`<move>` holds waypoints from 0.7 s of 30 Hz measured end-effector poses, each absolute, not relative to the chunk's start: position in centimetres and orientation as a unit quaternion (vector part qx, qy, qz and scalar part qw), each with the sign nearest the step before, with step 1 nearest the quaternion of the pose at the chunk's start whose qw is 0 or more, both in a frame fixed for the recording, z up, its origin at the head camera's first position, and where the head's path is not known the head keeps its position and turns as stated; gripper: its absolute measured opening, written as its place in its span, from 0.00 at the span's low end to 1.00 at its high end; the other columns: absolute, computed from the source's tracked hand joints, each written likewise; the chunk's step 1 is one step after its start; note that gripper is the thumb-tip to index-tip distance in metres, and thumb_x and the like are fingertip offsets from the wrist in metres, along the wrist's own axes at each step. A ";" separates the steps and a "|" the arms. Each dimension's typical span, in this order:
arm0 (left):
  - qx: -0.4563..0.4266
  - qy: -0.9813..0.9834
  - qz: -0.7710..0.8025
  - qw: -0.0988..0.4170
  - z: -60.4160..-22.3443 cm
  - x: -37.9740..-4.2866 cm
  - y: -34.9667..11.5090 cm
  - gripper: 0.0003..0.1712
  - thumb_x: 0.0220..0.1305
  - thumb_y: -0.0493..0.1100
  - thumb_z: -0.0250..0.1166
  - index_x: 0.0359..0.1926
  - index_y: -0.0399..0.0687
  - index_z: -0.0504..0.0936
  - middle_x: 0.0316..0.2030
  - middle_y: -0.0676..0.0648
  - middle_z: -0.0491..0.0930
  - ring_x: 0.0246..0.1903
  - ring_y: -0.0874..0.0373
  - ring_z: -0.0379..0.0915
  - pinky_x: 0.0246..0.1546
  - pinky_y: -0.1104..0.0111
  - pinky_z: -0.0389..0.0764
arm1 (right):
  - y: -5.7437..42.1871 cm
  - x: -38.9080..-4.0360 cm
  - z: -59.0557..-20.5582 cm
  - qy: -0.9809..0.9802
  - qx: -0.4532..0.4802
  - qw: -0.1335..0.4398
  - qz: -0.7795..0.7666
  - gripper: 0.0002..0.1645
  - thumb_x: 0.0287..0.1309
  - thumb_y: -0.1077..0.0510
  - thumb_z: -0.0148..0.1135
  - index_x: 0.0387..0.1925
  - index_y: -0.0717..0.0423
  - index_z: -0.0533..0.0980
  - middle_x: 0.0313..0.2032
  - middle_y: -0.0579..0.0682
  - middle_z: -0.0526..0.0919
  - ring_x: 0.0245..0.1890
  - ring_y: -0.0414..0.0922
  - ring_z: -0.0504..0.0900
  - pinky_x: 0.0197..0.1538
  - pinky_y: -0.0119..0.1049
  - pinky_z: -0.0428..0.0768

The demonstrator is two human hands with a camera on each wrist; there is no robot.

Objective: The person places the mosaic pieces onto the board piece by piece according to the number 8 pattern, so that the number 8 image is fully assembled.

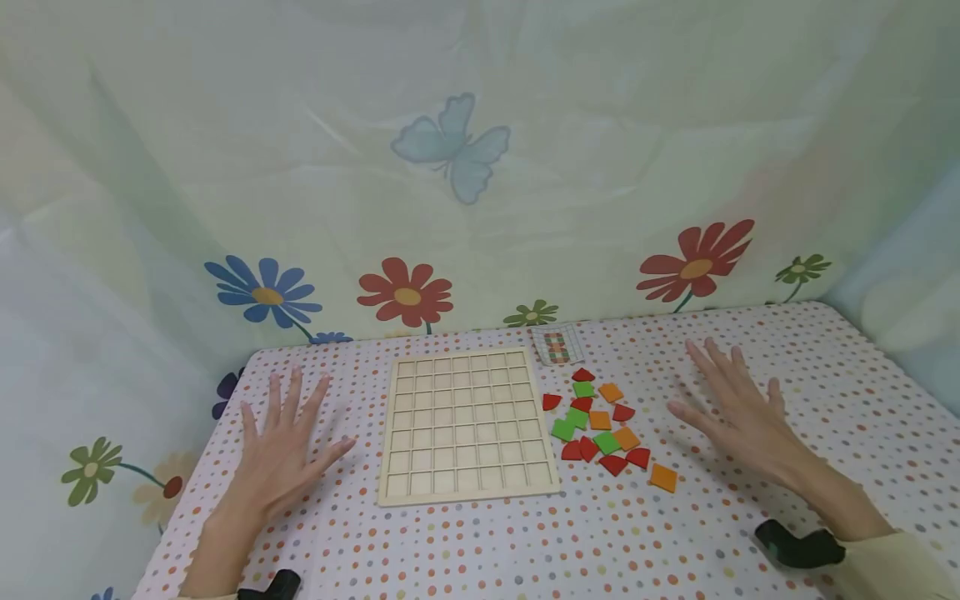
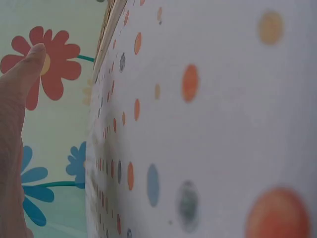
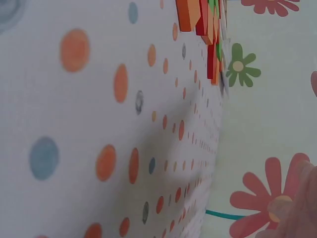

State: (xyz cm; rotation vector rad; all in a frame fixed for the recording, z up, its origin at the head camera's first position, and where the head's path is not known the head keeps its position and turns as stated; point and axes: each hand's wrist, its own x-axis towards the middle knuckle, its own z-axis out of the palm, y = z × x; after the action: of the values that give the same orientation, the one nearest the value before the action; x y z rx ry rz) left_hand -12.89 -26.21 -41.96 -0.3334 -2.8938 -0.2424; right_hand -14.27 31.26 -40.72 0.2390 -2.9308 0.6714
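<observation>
A pale, greenish cloth (image 1: 300, 167) with soft folds hung behind the tabletop (image 1: 450, 542) and at its left side. High above the far edge, a light blue butterfly (image 1: 472, 153) was printed on it. Near the far left corner stood a blue flower (image 1: 267, 296); a red flower (image 1: 407, 296) was beside it. Close to the far right corner was a small green flower (image 1: 801, 268). The tabletop was whitish, with many orange, blue, grey and yellowish dots. The light was soft.
</observation>
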 end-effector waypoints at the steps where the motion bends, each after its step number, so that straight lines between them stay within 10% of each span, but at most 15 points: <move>1: -0.113 -0.984 -0.084 0.107 -41.9 -12.9 -26.1 0.57 0.68 0.68 0.64 0.86 0.56 0.45 0.83 0.35 0.35 0.80 0.30 0.27 0.67 0.21 0.38 | 31.3 -14.3 -40.7 -0.970 0.080 0.064 0.220 0.56 0.74 0.35 0.53 0.85 0.50 0.35 0.81 0.69 0.31 0.79 0.71 0.23 0.63 0.86 0.26; 21: -0.179 -0.971 -0.080 0.134 -39.6 -12.6 -22.9 0.61 0.62 0.68 0.69 0.85 0.55 0.49 0.84 0.40 0.42 0.81 0.35 0.38 0.73 0.28 0.44 | 28.3 -13.9 -38.8 -0.959 0.164 0.088 0.214 0.57 0.67 0.38 0.65 0.84 0.51 0.47 0.82 0.65 0.43 0.81 0.66 0.27 0.68 0.78 0.20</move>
State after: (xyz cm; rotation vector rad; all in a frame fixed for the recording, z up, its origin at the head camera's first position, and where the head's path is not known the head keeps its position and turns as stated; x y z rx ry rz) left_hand -12.58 -22.86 -39.61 -0.5192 -2.8168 -0.2325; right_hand -13.92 28.35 -38.83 0.4883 -2.8541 0.6363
